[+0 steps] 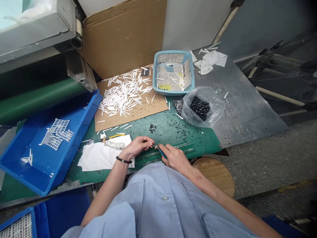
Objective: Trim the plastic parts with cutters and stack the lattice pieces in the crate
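Colours: work mat (138,119) green, with black specks at 2 to 3 o'clock. Strips (123,96) at 10, white on brown cardboard (138,114). Basket (155,74) at 1, light blue; newspaper lining (170,61) grey print, yellow and blue patches. Bag (216,109) at 3, clear; bits inside (200,108) black. Bin (32,132) at 9, solid blue; lattice parts (58,127) white. Cloth (94,158) at 8, plain white. Bracelet (123,160) at 8, mostly black beads. Tool handle (162,153) at 6, teal. Shirt (158,195) at 6, plain light blue. Stool (215,175) at 4, tan woodgrain. Floor (260,162) at 4, speckled grey.
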Action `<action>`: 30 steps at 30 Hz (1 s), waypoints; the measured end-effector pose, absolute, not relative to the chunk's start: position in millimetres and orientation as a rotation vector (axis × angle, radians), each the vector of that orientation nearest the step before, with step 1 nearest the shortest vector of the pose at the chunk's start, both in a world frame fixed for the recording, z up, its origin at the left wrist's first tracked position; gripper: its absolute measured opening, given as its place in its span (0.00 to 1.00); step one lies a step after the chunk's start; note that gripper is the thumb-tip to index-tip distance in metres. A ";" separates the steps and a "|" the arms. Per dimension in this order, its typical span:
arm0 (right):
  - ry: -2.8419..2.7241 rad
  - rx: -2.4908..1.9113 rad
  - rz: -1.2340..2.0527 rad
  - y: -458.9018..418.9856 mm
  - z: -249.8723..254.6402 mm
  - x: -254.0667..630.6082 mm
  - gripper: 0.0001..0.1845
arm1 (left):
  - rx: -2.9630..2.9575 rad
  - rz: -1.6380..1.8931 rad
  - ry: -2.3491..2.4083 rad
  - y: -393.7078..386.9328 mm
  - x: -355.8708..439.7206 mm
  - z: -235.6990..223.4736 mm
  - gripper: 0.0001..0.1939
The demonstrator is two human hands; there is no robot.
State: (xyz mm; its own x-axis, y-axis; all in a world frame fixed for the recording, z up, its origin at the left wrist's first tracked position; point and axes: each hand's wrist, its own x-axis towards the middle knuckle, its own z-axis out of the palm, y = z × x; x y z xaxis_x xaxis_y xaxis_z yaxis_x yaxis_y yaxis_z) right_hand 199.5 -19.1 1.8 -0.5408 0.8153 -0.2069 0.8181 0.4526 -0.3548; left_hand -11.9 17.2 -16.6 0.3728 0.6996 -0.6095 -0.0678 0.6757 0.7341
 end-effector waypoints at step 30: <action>2.809 1.778 -0.806 -20.1 -5.0 204.8 0.20 | 0.624 1.006 1.358 41.1 2.0 -25.0 0.09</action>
State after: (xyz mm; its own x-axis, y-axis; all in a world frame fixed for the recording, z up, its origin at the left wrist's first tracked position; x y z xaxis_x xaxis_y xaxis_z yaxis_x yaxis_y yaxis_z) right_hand 204.8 -20.1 -5.0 -0.4315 0.9020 -0.0137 0.7720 0.3614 -0.5229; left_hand 2.0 41.1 -25.0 -0.0816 0.8646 -0.4957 -0.2226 0.4690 0.8547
